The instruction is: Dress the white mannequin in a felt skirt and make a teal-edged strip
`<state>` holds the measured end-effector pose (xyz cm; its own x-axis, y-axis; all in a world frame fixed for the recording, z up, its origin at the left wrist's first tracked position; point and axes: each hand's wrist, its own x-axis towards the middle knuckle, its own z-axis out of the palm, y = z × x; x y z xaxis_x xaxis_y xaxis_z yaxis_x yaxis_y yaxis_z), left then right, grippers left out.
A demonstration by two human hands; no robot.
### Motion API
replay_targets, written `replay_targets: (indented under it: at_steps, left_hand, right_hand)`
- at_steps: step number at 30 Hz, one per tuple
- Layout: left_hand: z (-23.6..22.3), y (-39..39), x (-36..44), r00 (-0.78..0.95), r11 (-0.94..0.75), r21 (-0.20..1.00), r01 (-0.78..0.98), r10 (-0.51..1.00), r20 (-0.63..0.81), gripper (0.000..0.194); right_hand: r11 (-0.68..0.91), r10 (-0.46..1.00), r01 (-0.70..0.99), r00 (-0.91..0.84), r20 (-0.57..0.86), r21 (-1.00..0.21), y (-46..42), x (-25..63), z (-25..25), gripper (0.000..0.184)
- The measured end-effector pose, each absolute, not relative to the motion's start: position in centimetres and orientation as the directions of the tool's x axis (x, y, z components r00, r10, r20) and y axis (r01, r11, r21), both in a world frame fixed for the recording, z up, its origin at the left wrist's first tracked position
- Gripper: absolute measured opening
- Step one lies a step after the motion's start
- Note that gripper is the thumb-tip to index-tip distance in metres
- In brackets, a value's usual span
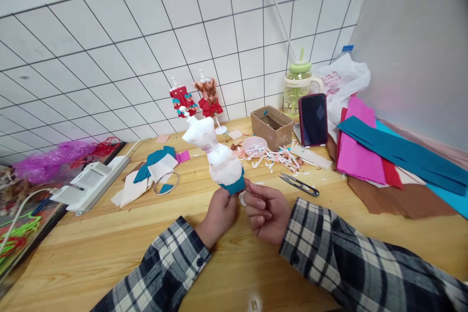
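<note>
A small white dress-form mannequin (202, 132) tilts away from me above the table, with pale material round its waist and hips. Teal crepe paper (234, 184) wraps its lower edge. My left hand (220, 215) is closed round the bottom of the mannequin, whose stand is hidden. Close beside it, my right hand (265, 209) pinches the right edge of the teal paper between thumb and forefinger. Thread snips (300, 185) lie just beyond my right hand. Teal and pale paper scraps (161, 166) lie to the left, around a thin metal ring (166, 184).
Two dressed mini mannequins (183, 101) stand by the tiled wall. A cardboard box (272, 126), pink bowl (255, 146), phone (313, 119) and drink bottle (298, 85) are behind the paper strips. Folded coloured paper (361, 144) lies right; a power strip (93, 183) lies left.
</note>
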<state>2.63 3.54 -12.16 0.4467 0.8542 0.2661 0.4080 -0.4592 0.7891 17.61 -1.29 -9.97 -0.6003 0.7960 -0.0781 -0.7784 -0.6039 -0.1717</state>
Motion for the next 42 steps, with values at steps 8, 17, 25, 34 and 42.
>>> replay_targets:
  at_steps: [8,17,25,34,42]
  left_hand:
    - [-12.2,3.1,3.1,0.450,-0.252,0.916,0.312,0.888,0.091,0.025]
    - [-11.8,3.5,3.2,0.394,-0.195,0.949,0.247,0.915,0.086,0.041]
    - [-11.4,3.2,3.0,0.382,-0.243,0.926,0.289,0.916,0.121,0.048]
    - [-11.4,3.2,3.2,0.411,-0.306,0.911,0.277,0.895,0.176,0.040]
    - [-11.5,3.0,3.3,0.435,-0.337,0.879,0.338,0.884,0.172,0.034]
  right_hand:
    - [-0.503,0.864,-0.792,-0.448,-0.231,-0.345,-1.9,16.6,-9.2,0.031]
    - [-0.525,0.849,-0.789,-0.463,-0.253,-0.318,-1.9,16.8,-9.3,0.029]
    - [-0.529,0.848,-0.772,-0.494,-0.191,-0.353,-2.0,16.9,-9.0,0.038]
    - [-0.023,0.991,-0.502,0.103,-0.086,-0.864,-2.0,16.4,-8.8,0.029]
    - [0.328,0.852,0.289,0.321,0.414,-0.899,-1.7,17.6,-9.0,0.020]
